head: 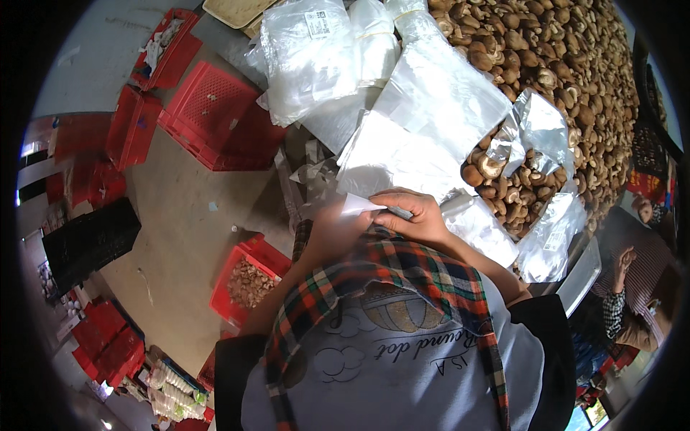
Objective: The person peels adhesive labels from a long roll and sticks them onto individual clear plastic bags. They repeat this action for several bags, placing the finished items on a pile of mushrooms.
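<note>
Close to my body, my left hand and my right hand meet at a small piece of white paper or film. The right thumb and fingers pinch its tip; the left hand is blurred by glare but holds its lower edge. Just beyond them lies a stack of white sheets, with clear plastic bags beside it. More clear bags are piled at the top. Brown shiitake mushrooms form a large heap at the upper right, and some lie beside an open plastic bag.
Red plastic crates stand on the floor at the left. A red crate of mushrooms is near my left side. A black crate stands farther left. Another person is at the right, near a pale tray.
</note>
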A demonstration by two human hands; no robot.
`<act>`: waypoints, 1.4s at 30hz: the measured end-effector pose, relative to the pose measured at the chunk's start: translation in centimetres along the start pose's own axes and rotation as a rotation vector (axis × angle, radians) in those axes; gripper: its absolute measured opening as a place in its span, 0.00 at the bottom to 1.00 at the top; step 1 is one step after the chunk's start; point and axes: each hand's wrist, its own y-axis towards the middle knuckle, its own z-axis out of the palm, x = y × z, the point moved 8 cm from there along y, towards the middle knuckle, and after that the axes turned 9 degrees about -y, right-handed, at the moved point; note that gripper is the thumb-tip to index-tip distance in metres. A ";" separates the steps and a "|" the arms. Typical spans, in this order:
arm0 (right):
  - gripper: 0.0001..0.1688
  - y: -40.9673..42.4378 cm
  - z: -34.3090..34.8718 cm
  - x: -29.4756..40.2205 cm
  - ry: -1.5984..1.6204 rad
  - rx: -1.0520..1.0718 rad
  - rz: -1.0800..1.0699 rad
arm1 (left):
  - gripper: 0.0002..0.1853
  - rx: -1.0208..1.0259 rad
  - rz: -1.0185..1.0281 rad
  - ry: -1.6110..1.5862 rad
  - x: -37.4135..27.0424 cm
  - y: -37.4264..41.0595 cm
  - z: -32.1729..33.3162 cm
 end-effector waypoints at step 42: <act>0.06 2.0 -2.6 -8.2 -0.818 0.177 -0.023 | 0.12 0.279 -0.399 -0.460 2.5 -4.3 -2.3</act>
